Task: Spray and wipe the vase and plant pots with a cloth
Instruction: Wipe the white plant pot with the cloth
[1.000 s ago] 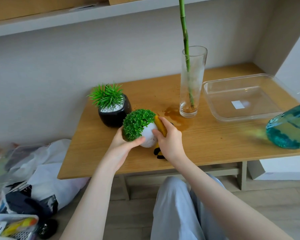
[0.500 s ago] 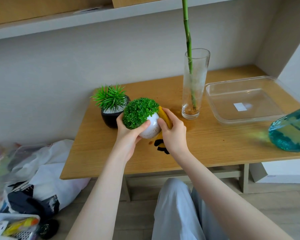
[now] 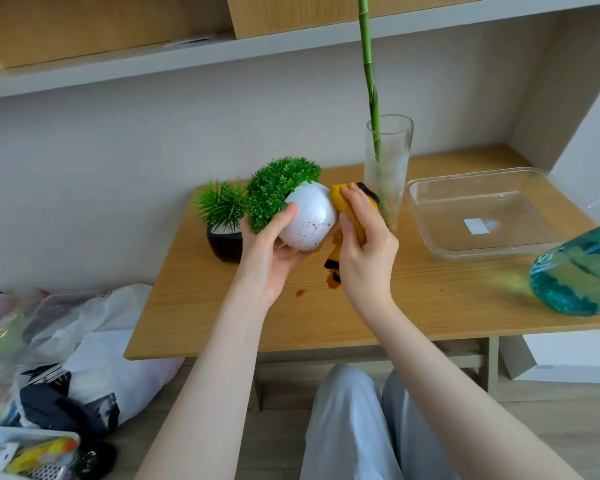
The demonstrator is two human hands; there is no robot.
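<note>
Head view: two plant pots, one vase, one cloth.

white speckled pot with a bushy green top is tipped over to the left, up off the table, brown spots on its belly. yellow cloth with dark bits touches its right side. black pot, spiky plant, sits near the back left corner; glass vase with one tall stem stands upright at the back edge

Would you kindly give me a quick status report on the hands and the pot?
Left hand grips white pot, tilted above table. Right hand presses yellow cloth to its side. Brown specks on pot. Glass vase close behind right hand.
</note>
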